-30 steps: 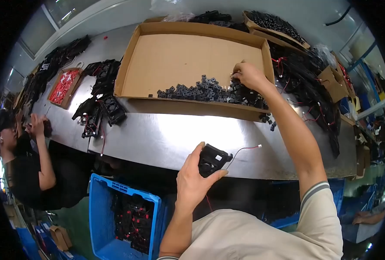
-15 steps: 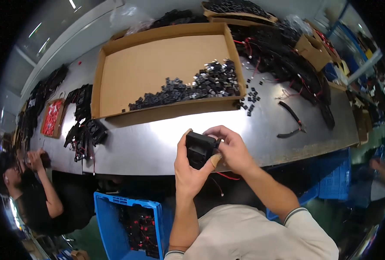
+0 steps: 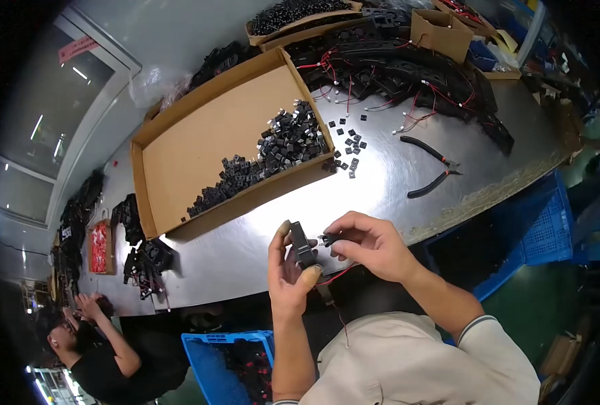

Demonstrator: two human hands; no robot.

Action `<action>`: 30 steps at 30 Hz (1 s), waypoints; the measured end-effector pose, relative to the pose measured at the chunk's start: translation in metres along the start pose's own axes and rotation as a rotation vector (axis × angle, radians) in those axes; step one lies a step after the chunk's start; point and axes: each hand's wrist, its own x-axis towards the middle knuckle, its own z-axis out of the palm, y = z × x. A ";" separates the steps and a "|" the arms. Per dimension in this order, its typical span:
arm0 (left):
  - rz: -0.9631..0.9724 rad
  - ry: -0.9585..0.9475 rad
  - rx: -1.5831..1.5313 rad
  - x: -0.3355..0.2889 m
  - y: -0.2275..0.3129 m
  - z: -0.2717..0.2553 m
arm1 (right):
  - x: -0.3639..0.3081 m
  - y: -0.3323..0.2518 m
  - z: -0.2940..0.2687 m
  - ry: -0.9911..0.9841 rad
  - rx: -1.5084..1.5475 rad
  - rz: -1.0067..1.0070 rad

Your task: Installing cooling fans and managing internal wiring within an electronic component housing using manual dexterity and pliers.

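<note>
My left hand [image 3: 288,291] grips a black plastic housing [image 3: 303,244], turned edge-on, with the thumb at its near corner and the fingers behind it. A red wire [image 3: 340,274] trails from below the housing, and a thin lead hangs past the table's edge. Just to its right, my right hand [image 3: 379,251] pinches a small black block [image 3: 331,239] with light metal at its left end. A narrow gap seems to lie between block and housing. Similar small black blocks [image 3: 283,145] are heaped in a cardboard tray [image 3: 246,204] beyond my hands.
Pliers [image 3: 442,162] lie on the metal table to the right, near loose blocks [image 3: 352,145]. Black wired parts [image 3: 408,71] are piled at the back. A box of red pieces [image 3: 99,247] and black fans [image 3: 153,256] sit left. Below are blue crates [image 3: 202,358]; a person works at lower left.
The view has turned and shifted. The housing has been rotated edge-on in my left hand. My right hand has drawn away from it to the right, with the small block now visible.
</note>
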 end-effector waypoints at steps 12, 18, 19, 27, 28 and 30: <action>0.039 0.041 -0.098 -0.006 0.003 -0.005 | 0.005 -0.005 0.003 -0.109 -0.421 -0.170; -0.036 -0.088 0.145 0.009 0.018 -0.005 | 0.003 0.000 -0.010 -0.054 -0.240 -0.082; -0.012 -0.154 0.204 0.012 0.021 -0.004 | 0.003 0.003 -0.014 -0.046 -0.183 -0.077; 0.150 -0.314 0.685 0.029 0.029 0.003 | -0.003 0.013 -0.032 0.028 -0.136 -0.002; 0.147 -0.305 0.680 0.032 0.032 0.006 | -0.003 0.013 -0.035 0.035 -0.257 0.007; 0.082 -0.389 1.060 0.039 0.034 0.014 | -0.001 0.008 -0.044 0.033 -0.383 0.023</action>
